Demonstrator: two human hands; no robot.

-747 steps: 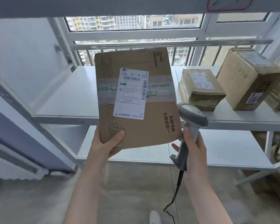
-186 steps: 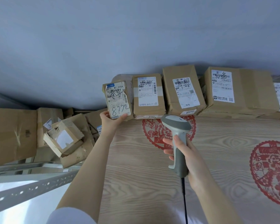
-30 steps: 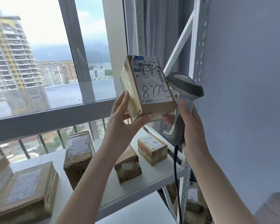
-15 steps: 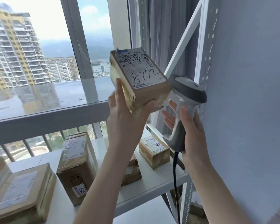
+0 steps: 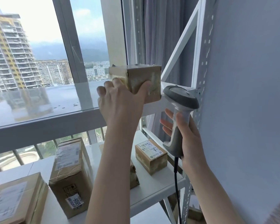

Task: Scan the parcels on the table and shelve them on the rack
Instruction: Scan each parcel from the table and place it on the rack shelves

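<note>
My left hand (image 5: 120, 101) grips a small brown cardboard parcel (image 5: 142, 81) from its near side, thumb on the right face and fingers on the left. The parcel sits flat at the right end of the white rack's upper shelf (image 5: 47, 101), with its label turned out of sight. My right hand (image 5: 183, 133) holds the grey barcode scanner (image 5: 179, 113) by its handle, just right of and below the parcel. The scanner's black cable (image 5: 176, 183) hangs straight down.
The lower shelf (image 5: 160, 186) carries several brown parcels: a small labelled box (image 5: 150, 156), a tall box (image 5: 69, 173) and a flat one (image 5: 14, 201) at the left. A white rack upright (image 5: 199, 62) and a grey wall (image 5: 249, 94) close off the right side. Windows lie behind.
My left hand has lowered the parcel from mid-air and laid it flat on the upper shelf, turning the label away. The scanner has stayed beside it.
</note>
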